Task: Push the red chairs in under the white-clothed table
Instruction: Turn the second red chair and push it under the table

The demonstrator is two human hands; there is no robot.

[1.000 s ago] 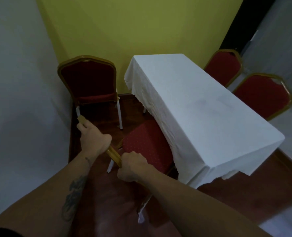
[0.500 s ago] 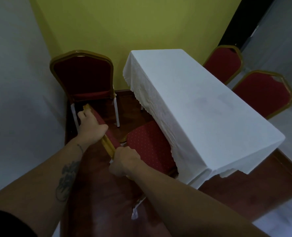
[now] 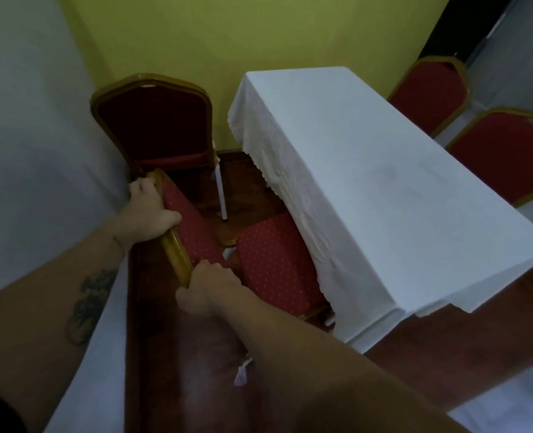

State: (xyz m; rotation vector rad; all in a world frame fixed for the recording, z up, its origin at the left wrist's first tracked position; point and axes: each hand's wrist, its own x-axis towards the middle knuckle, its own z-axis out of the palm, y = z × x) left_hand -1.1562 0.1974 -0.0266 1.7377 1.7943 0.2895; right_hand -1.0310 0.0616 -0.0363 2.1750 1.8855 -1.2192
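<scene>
My left hand (image 3: 151, 210) and right hand (image 3: 209, 287) are both clamped on the gold-painted top rail of the near red chair (image 3: 277, 264), frame centre. Its dotted fabric seat sits partly under the white-clothed table (image 3: 383, 189), scalloped hem draping. 3 more chairs stand around. No legible writing.

The worktop (image 3: 383, 189) is covered by a white woven cloth, matt, with a scalloped hem and creases along the hanging side. The near chair (image 3: 274, 260) is upholstered in red fabric with a fine pale dot pattern; its frame is finished in glossy gold paint. Plain darker red fabric is seen on the corner chair (image 3: 152, 126), with white-painted metal legs. The floor (image 3: 196, 354) is dark reddish wood, polished and reflective. The yellow wall (image 3: 227, 35) is matt.
</scene>
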